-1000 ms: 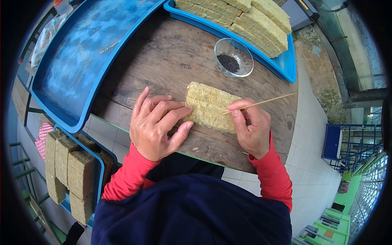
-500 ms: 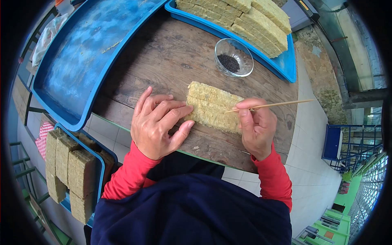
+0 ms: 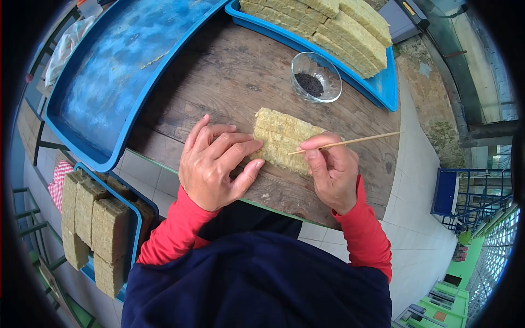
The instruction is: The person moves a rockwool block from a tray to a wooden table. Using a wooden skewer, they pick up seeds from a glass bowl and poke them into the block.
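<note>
A yellowish rockwool slab, scored across its top, lies on the wooden table in front of me. My left hand rests at the slab's left end, fingers spread, fingertips touching its edge. Between thumb and fingers, my right hand pinches a thin wooden skewer. The skewer's tip points left and sits at the slab's upper surface, while its long end sticks out to the right. Beyond the slab stands a glass bowl with small black seeds in it. The right hand covers the slab's right end.
At the back, a blue tray carries stacked rockwool slabs. A large blue tray with scraps in it extends along the left. Lower left, another blue tray holds upright rockwool blocks. The wooden table's front edge runs close to me.
My right hand has moved left along the slab, bringing the skewer tip nearer the slab's middle. The left hand stays at the slab's left end.
</note>
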`<state>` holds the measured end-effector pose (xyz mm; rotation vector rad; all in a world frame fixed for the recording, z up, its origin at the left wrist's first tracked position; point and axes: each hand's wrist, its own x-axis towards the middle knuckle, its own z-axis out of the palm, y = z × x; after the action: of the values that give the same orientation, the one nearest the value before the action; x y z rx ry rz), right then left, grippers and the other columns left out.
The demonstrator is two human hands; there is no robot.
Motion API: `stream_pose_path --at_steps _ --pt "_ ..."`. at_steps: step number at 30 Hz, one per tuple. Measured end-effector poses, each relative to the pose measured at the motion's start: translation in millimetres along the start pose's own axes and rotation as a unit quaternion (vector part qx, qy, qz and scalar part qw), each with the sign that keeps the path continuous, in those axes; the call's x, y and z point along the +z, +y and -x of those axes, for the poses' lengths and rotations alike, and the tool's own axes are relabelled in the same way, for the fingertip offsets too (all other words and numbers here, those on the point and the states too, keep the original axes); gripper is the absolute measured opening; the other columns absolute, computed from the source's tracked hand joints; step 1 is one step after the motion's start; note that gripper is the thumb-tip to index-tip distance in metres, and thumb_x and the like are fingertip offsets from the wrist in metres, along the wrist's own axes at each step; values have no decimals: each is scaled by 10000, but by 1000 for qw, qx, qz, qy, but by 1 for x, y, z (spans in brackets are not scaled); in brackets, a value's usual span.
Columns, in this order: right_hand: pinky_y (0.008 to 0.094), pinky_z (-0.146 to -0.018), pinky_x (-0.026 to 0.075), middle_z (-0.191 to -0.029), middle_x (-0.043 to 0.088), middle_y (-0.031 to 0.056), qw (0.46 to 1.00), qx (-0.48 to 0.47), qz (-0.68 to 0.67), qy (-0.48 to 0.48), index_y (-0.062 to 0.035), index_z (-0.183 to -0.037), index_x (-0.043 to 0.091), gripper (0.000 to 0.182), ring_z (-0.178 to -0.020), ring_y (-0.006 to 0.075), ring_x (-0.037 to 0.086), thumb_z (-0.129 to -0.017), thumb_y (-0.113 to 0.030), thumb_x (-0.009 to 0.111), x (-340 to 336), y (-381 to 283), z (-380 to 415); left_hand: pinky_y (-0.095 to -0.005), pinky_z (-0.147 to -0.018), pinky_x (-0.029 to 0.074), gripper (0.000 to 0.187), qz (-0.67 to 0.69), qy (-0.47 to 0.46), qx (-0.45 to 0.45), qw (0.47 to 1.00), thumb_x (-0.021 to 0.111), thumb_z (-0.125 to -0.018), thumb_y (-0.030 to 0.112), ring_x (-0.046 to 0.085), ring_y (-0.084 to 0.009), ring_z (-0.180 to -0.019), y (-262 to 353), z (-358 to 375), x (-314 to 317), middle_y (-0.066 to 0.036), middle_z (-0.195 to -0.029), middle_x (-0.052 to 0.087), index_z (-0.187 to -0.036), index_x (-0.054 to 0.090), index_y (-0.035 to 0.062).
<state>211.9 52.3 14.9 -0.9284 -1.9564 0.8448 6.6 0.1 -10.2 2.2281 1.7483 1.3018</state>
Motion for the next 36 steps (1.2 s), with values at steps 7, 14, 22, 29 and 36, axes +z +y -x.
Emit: stream_pose_path --at_steps 7,14,22,29,36 --pt "234 -476 377 -779 615 50 999 -17 38 -20 -26 -917 652 70 -523 87 484 -870 4 611 -1 -4 -3 -504 -1001 385 244 4 1 0 1000 728 -690 251 614 -255 -938 0 0 0 -26 -896 687 -898 723 124" --pt "248 -488 389 -787 621 56 998 -24 54 -31 -30 -915 655 81 -539 115 502 -857 8 615 -2 -7 -5 -506 -1002 385 243 5 2 -2 1000 726 -695 256 615 -257 -944 0 0 -1 -25 -899 688 -898 723 123" --pt "299 -557 424 -790 629 69 991 -108 70 -46 -37 -912 649 133 -615 189 545 -815 46 614 -1 -3 -8 -466 -1001 403 236 -8 -2 1 1000 739 -699 254 600 -211 -952 0 -1 -2 21 -896 671 -913 724 155" --pt "260 -497 387 -772 609 53 999 -20 42 -20 -40 -916 648 93 -547 129 493 -853 17 612 -2 -5 -2 -464 -997 407 233 -5 2 4 1000 740 -697 246 602 -213 -945 0 -1 -1 15 -897 671 -909 723 151" --pt "263 -500 385 -771 608 51 997 -45 51 -32 -40 -902 647 81 -549 134 489 -852 14 614 -1 -5 -4 -463 -994 411 231 -3 5 4 1000 742 -696 239 603 -215 -942 0 -1 -2 15 -900 673 -909 723 151"
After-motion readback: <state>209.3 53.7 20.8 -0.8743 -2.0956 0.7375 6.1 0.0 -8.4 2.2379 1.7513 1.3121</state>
